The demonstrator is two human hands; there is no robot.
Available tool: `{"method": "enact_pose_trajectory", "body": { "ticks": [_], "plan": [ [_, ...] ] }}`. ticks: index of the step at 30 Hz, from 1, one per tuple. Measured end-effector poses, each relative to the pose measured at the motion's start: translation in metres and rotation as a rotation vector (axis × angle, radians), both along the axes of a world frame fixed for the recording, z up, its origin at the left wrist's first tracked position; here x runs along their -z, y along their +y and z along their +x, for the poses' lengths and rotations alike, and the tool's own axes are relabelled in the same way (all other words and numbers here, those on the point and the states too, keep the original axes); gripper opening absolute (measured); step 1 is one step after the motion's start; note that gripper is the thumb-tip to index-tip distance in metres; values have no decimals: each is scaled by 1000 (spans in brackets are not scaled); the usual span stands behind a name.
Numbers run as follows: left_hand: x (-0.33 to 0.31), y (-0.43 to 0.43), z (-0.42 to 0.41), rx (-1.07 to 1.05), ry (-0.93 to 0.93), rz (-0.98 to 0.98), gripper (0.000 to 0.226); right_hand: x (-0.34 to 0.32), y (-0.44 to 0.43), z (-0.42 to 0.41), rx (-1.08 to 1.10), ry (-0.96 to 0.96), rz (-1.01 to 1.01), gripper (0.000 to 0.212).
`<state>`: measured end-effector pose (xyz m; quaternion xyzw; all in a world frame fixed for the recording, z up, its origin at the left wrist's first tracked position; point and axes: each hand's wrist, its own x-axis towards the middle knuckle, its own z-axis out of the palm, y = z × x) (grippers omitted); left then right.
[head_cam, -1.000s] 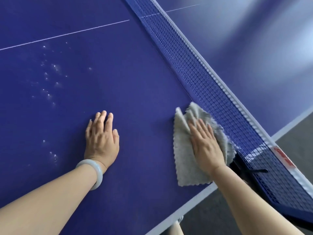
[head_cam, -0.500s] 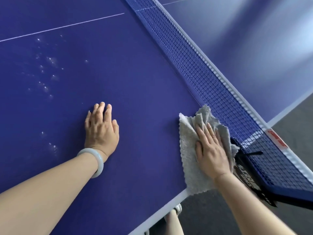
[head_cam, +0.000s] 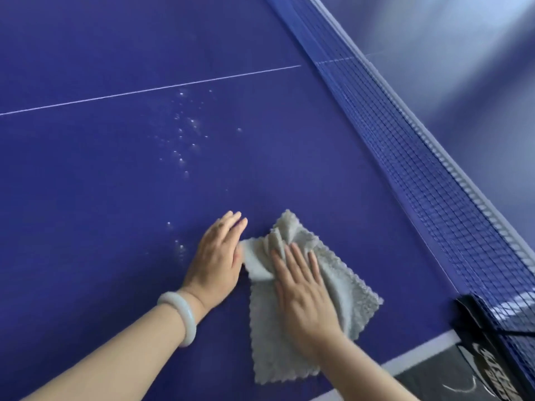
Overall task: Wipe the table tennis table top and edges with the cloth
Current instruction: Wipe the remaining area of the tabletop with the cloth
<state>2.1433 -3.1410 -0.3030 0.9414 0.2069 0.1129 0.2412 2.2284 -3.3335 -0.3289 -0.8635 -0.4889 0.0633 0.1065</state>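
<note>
The blue table tennis table top [head_cam: 115, 175] fills most of the view. A grey cloth [head_cam: 341, 290] lies rumpled on it near the front edge. My right hand [head_cam: 304, 296] presses flat on the cloth with straight fingers. My left hand [head_cam: 220, 256] rests flat on the table just left of the cloth, its side touching the cloth's bunched corner; a pale bangle sits on that wrist. Several small white droplets or specks [head_cam: 185, 131] dot the surface beyond my left hand, below the thin white centre line.
The blue net [head_cam: 428, 157] runs diagonally from top middle to lower right, ending at a black clamp post [head_cam: 486, 337]. The table's white edge stripe [head_cam: 419, 354] shows at the lower right, with grey floor beyond.
My right hand has slid the cloth left, away from the net and edge, until it meets my left hand. The view has shifted, so the specks now sit nearer the middle.
</note>
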Motion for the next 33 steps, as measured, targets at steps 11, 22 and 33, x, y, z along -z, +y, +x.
{"method": "enact_pose_trajectory", "body": {
  "ticks": [11,22,33],
  "plan": [
    [9,-17,-12,-121,159,135,46,-9,-5,46,-260,-18,-82,59],
    [11,25,112,-66,212,165,57,-3,69,217,494,42,-234,63],
    [15,35,163,-131,208,177,55,-3,135,309,137,-29,-199,71]
  ]
}}
